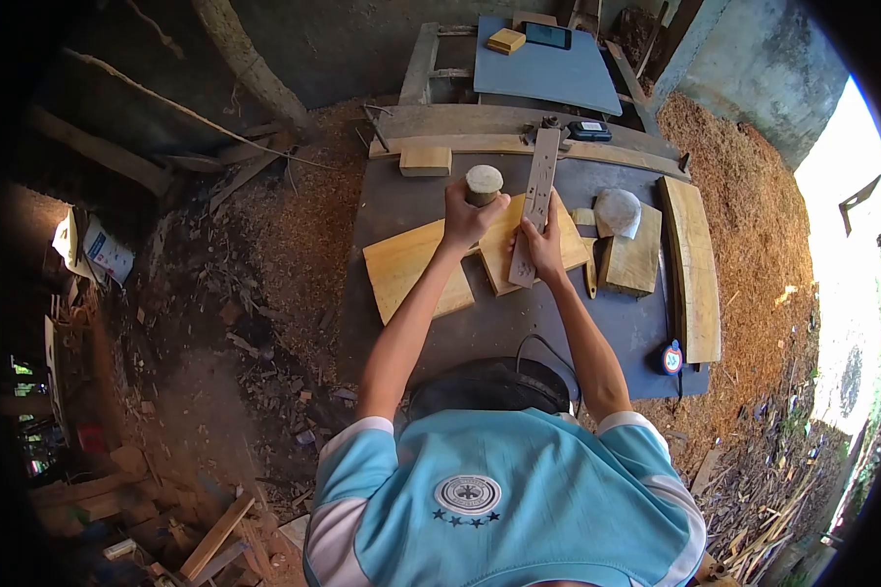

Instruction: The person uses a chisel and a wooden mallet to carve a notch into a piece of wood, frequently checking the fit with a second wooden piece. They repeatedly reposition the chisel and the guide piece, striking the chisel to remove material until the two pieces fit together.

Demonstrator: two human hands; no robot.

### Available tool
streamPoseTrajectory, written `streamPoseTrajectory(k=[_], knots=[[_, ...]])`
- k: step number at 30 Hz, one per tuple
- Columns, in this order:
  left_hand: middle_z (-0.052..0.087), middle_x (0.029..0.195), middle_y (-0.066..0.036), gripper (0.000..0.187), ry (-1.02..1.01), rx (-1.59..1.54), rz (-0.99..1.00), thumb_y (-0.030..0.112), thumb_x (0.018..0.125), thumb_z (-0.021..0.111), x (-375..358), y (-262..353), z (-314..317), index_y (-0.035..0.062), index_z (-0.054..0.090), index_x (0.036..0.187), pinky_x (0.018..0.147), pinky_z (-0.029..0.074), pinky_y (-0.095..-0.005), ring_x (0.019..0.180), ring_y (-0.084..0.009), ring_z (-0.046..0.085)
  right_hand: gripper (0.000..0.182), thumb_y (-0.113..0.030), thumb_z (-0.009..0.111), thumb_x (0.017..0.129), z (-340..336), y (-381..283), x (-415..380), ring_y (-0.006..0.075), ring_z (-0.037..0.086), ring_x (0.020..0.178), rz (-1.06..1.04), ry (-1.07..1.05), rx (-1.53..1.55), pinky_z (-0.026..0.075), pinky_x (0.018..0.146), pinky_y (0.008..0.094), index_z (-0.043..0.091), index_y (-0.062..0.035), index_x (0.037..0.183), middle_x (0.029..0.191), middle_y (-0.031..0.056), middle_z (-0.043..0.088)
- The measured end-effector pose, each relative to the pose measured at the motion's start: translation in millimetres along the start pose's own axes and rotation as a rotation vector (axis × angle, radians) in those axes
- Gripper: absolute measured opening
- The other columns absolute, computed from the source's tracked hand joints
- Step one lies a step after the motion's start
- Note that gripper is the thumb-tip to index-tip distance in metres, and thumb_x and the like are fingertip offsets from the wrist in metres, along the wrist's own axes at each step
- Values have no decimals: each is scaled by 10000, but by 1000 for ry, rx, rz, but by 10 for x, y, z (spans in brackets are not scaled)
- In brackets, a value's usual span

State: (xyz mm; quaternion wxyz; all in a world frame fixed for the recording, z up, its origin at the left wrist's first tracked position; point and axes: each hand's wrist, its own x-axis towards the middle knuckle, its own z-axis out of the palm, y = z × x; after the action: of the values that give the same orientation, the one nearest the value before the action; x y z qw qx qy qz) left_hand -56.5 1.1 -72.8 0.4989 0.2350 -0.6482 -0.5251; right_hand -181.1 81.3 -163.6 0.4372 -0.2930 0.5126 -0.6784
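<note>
My left hand [470, 217] is closed round a short cylinder [484, 180] with a pale, round top. I cannot make out its exact kind. In my right hand [544, 245] is a narrow flat wooden strip [538, 181] with several dark marks or holes along its face. Its lower end lies over one yellowish wooden board [499, 262]. Left of that, another board [413, 274] rests at an angle on the dark tabletop [519, 328]. Just right of my right hand lies a brush-like tool with a yellow handle [590, 276].
A pale, bag-like bundle [618, 212] sits on a wooden block [631, 259]. Along the table's right side lie a thick plank [691, 269] and a blue tape measure [671, 358]. A small block [426, 161] is at the back. Beyond stands a blue-grey panel [548, 70] bearing a phone [547, 36].
</note>
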Motion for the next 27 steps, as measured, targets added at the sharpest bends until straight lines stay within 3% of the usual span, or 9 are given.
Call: streamPoseTrajectory(k=[8, 14, 18, 24, 27], knots=[[577, 583, 6, 121, -81, 114, 62, 89, 695, 652, -30, 61, 90, 19, 579, 628, 502, 422, -237, 534, -74, 540, 727, 8, 459, 862, -21, 52, 29, 160, 560, 553, -37, 9, -14, 495, 476, 289, 18, -149, 1418, 830, 108, 534], [537, 567, -14, 94, 102, -133, -42, 37, 700, 608, -60, 6, -84, 27, 537, 638, 486, 409, -239, 511, -87, 516, 720, 13, 444, 871, 0, 11, 0, 159, 559, 555, -2, 11, 16, 497, 483, 291, 5, -154, 1416, 838, 108, 529], [526, 581, -30, 49, 91, -240, -77, -13, 701, 556, -40, 91, -99, 23, 523, 700, 472, 398, -233, 505, -98, 509, 712, 18, 432, 874, 33, -50, -27, 159, 557, 551, 16, 3, 32, 498, 484, 294, 4, -158, 1415, 822, 107, 525], [535, 593, -31, 52, 26, -218, -71, -10, 711, 563, -26, 56, -107, 29, 529, 715, 466, 398, -229, 506, -93, 513, 718, 16, 436, 872, 4, -6, -4, 161, 556, 548, 0, 6, 19, 499, 485, 296, -1, -159, 1415, 807, 105, 525], [534, 592, -19, 61, 17, -37, -18, 0, 721, 580, -17, -32, -128, 37, 532, 715, 456, 392, -221, 500, -82, 511, 723, 18, 437, 871, 1, -10, -9, 162, 556, 548, 16, 20, 18, 498, 483, 296, -4, -159, 1416, 809, 105, 524]])
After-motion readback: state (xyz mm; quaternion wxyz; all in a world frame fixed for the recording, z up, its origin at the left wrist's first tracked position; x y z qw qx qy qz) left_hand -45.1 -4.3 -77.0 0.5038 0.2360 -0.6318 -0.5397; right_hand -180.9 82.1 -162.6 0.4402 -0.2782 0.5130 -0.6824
